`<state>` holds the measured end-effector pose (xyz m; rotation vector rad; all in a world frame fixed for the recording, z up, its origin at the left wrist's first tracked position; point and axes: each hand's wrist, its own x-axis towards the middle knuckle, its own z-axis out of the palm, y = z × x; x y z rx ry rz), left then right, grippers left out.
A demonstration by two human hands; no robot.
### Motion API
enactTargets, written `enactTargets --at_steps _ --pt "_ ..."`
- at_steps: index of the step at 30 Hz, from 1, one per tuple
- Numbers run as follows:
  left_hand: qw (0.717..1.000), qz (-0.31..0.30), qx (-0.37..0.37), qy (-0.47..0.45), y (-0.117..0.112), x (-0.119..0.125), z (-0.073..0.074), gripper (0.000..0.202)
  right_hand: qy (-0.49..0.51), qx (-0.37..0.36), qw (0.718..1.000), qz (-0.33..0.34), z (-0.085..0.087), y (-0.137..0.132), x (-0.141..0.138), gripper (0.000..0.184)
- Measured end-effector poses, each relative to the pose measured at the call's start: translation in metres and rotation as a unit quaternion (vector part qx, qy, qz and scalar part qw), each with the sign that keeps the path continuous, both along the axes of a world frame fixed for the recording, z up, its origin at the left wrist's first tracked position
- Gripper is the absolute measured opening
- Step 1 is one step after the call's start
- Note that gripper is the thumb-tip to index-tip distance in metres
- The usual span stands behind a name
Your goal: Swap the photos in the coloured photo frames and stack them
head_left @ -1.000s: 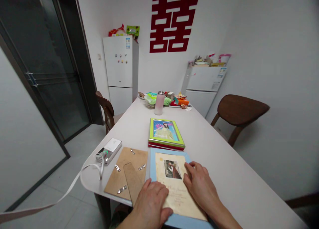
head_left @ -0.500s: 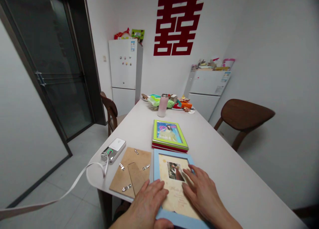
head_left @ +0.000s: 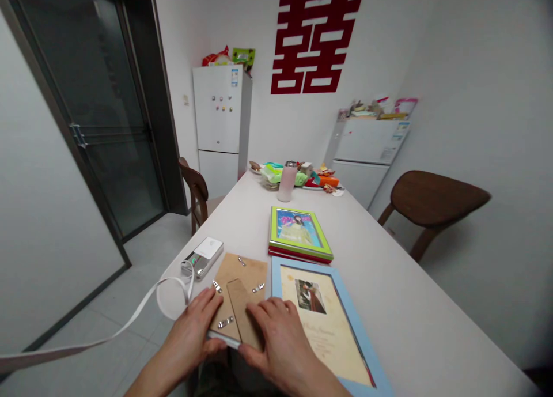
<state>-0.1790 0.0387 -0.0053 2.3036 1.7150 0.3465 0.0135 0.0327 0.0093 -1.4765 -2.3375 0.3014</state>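
A brown frame backing board [head_left: 242, 283] with metal clips and a stand flap lies at the table's near edge. My left hand [head_left: 193, 329] grips its near left corner, fingers curled over the edge. My right hand [head_left: 276, 339] rests on its near right part, fingers spread over the flap. Just right of the board lies a blue picture frame [head_left: 345, 310] face up, holding a cream sheet with a small photo [head_left: 311, 296]. Neither hand touches the blue frame.
A green-framed picture [head_left: 299, 231] sits on a red frame beyond the blue one. A white and silver device [head_left: 203, 256] with a white strap [head_left: 129, 322] lies at the left edge. A pink bottle [head_left: 286, 181] and clutter stand at the far end. Brown chairs [head_left: 436, 198] flank the table.
Both hands left the blue frame and its sheet and moved left onto the brown backing board. The view shifted slightly right.
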Motion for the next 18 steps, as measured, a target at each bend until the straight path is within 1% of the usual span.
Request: enactTargets --at_steps 3,6,8,11,14,16,18 --pt "1.0 -0.004 0.013 -0.012 0.003 -0.002 -0.005 0.063 -0.001 -0.004 1.0 -0.012 -0.009 0.0 -0.017 0.046" --pt "0.999 -0.015 0.04 -0.029 0.005 -0.005 -0.01 0.061 0.046 -0.006 0.999 -0.02 -0.017 0.002 -0.017 0.05" --pt "0.997 -0.023 0.066 -0.042 0.005 -0.007 -0.012 0.06 0.095 -0.007 0.995 -0.016 -0.017 0.003 -0.013 0.054" --pt "0.988 -0.037 0.134 -0.067 0.006 -0.004 -0.006 0.057 0.151 0.001 0.989 -0.003 -0.007 0.003 -0.002 0.054" --pt "0.976 -0.057 0.192 -0.084 0.007 0.008 0.008 0.056 0.179 0.025 0.984 0.0 0.008 0.001 0.015 0.051" --pt "0.973 -0.069 0.202 -0.088 0.006 0.023 0.016 0.056 0.186 0.041 0.982 -0.006 0.016 -0.002 0.03 0.047" --pt "0.975 -0.08 0.19 -0.086 0.005 0.043 0.018 0.057 0.184 0.04 0.982 -0.02 0.018 -0.004 0.047 0.042"
